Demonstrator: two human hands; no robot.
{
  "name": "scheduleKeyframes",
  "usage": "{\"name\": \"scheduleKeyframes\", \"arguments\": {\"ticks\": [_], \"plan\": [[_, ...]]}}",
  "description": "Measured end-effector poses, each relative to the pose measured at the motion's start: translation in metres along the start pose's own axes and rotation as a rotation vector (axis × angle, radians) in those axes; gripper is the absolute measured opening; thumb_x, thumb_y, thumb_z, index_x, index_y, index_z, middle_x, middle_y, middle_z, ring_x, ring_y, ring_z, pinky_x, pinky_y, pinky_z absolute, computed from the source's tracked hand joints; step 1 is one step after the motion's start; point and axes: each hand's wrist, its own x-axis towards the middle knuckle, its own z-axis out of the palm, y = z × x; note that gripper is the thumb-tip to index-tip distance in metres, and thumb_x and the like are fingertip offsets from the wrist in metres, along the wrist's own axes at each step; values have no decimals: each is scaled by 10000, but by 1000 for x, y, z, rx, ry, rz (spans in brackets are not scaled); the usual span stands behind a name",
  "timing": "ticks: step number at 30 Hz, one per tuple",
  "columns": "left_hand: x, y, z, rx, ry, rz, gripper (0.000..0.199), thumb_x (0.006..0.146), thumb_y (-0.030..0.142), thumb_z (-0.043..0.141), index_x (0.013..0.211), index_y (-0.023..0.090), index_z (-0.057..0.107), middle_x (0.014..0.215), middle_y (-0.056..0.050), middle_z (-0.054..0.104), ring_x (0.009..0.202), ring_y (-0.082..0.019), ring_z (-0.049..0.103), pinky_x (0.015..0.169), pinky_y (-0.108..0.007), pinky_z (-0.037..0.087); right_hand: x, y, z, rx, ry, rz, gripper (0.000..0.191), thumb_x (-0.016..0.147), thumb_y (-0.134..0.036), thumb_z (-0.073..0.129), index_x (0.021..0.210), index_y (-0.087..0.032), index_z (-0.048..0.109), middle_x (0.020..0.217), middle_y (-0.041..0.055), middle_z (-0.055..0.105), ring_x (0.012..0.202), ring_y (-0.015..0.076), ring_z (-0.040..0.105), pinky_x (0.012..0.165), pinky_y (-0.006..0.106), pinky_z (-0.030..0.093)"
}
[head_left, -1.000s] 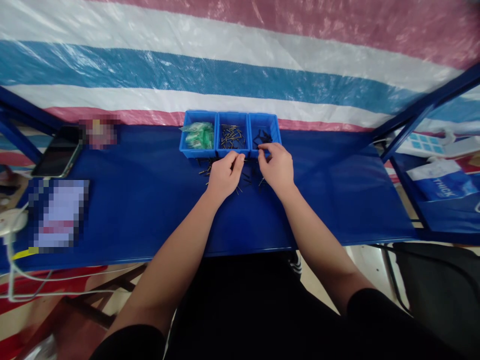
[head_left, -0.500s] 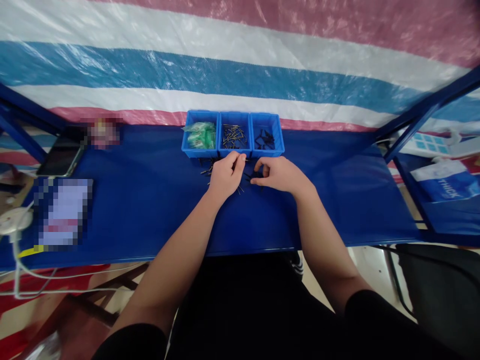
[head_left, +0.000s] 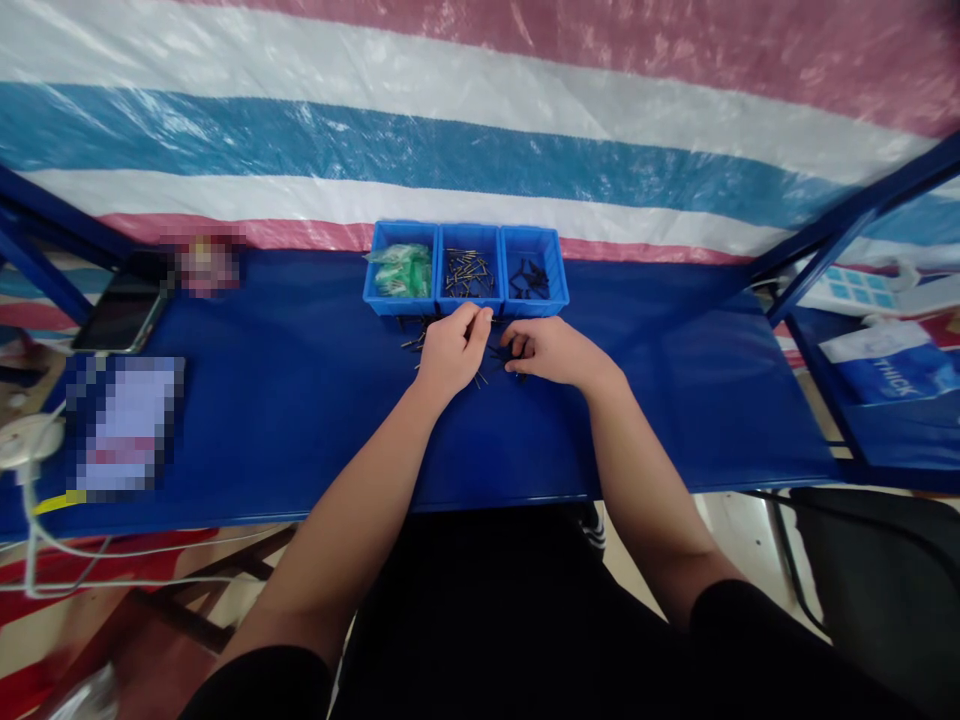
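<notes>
My left hand (head_left: 452,348) is closed in a pinch just in front of the middle blue bin (head_left: 471,306). Whatever lies between its thumb and finger is too small to make out. To its right, my right hand (head_left: 559,350) curls low over a small pile of black parts (head_left: 517,352), thumb and fingers apart. Its palm side is hidden. Thin brass-and-black screw-like pieces (head_left: 412,342) lie beside and partly under my left hand. More such pieces (head_left: 469,272) fill the middle bin, and small black pieces (head_left: 529,280) lie in the right bin (head_left: 557,300).
The left bin (head_left: 377,302) holds green plastic packets (head_left: 405,272). All stand on a blue table (head_left: 285,420). A phone (head_left: 124,305), a blurred-out screen (head_left: 127,425) and white cables (head_left: 31,500) are at the left. Blue frame posts (head_left: 814,265) and a black chair (head_left: 877,570) are at the right.
My right hand has shifted slightly, its fingers dropping lower over the black parts. My left hand has stayed almost in place, still pinched.
</notes>
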Motion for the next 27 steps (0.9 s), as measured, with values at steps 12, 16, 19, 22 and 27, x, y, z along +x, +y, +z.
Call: {"name": "scheduleKeyframes", "arguments": {"ticks": [12,16,19,22,27], "plan": [[-1,-2,0,11,1,14,431,1096,490,458,799,206,587,627,6,578,557,-120,528,595,-287,399,9,-12,14,-94,55,-117,188,849,-83,647,975,-140,774,868,42,730,760,137,619,747,269,444],[0,-1,0,12,2,15,422,1091,486,465,798,206,582,627,8,578,561,-123,536,591,-287,399,10,-12,19,-105,74,-155,175,850,-82,610,907,-142,764,927,68,733,833,165,625,792,288,460],[0,-1,0,24,5,14,411,1086,475,473,793,206,580,628,7,580,564,-124,536,596,-290,400,11,-12,22,-92,91,-156,168,851,-80,605,895,-145,754,911,68,725,829,169,622,790,293,465],[0,-2,1,29,4,8,408,1087,477,472,800,208,583,633,6,588,570,-128,542,601,-292,406,12,-13,23,-98,103,-140,156,850,-76,606,886,-141,744,899,71,719,806,165,615,771,292,466],[-1,-2,1,21,-2,14,400,1090,469,472,811,207,590,643,5,596,580,-127,553,604,-286,411,13,-14,23,-104,106,-147,185,841,-62,597,918,-129,751,920,80,720,816,169,620,768,289,474]]}}
